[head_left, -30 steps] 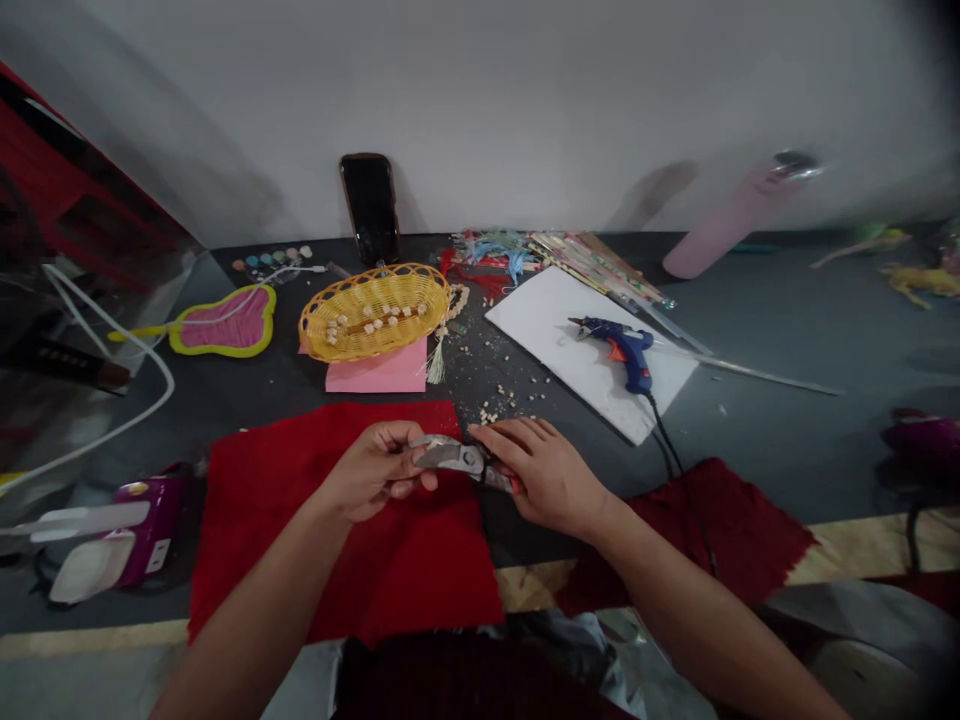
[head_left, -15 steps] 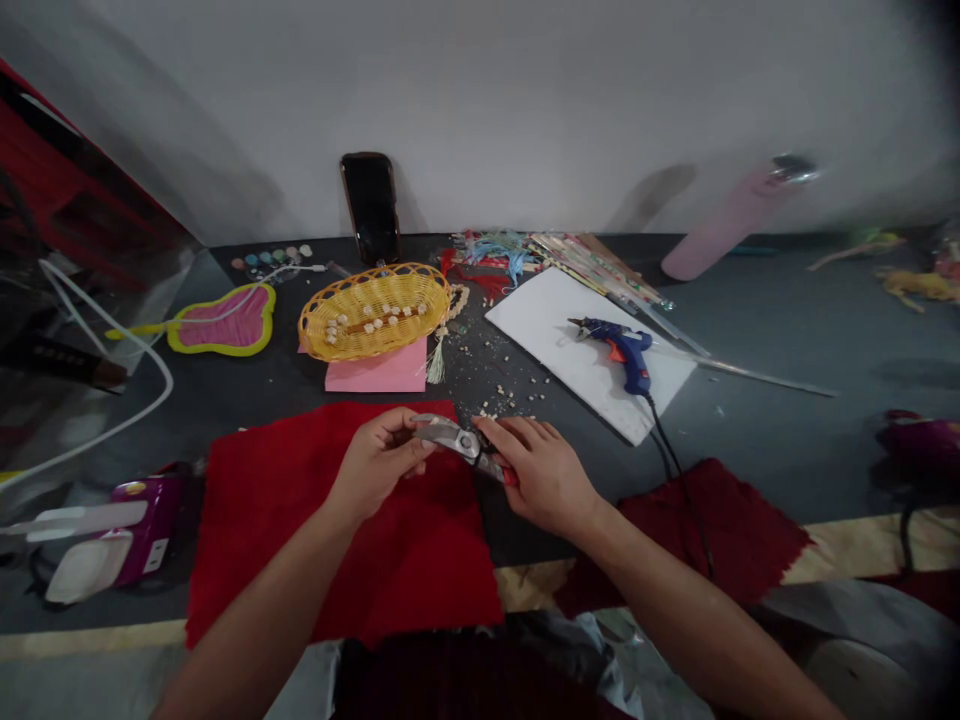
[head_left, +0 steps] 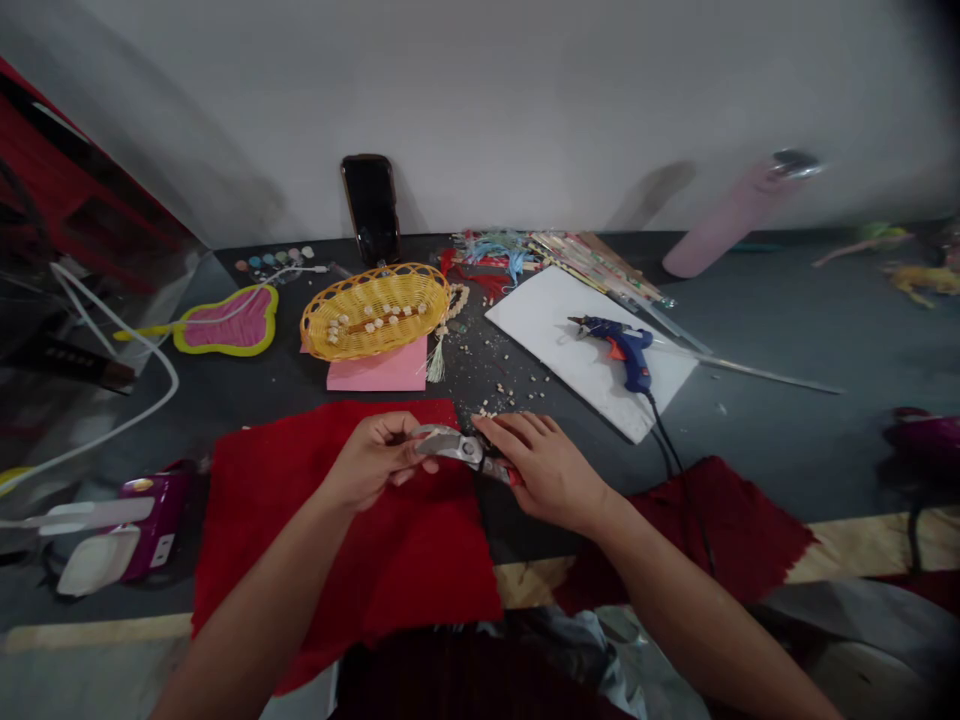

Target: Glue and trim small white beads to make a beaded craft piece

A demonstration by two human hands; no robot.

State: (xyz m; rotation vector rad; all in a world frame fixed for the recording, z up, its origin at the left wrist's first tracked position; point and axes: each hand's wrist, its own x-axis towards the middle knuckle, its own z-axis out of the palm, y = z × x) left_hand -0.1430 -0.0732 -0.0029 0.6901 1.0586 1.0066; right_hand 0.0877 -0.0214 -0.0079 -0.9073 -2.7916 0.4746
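Observation:
My right hand [head_left: 551,470] is closed around the red handles of a pair of pruning shears [head_left: 469,449]. The metal blades point left, toward my left hand [head_left: 379,460]. Its thumb and fingers are pinched together at the blade tips, and what they hold there is too small and hidden to make out. Beneath my left hand lies a red cloth [head_left: 405,560] on the dark table. Small pale beads or cut bits [head_left: 504,390] are scattered just beyond the shears.
Beyond the cloth, a yellow wicker basket [head_left: 319,325] holds pale pieces and rests partly on pink paper [head_left: 375,372]. A blue glue gun [head_left: 636,365] lies on a white board [head_left: 540,310]. Farther back are a phone [head_left: 371,210], tassels [head_left: 499,255] and a pink bottle [head_left: 712,230].
My left fingers have shifted slightly at the blade tips, and the shears sit a little lower and flatter. My right hand keeps its grip. The view has shifted slightly.

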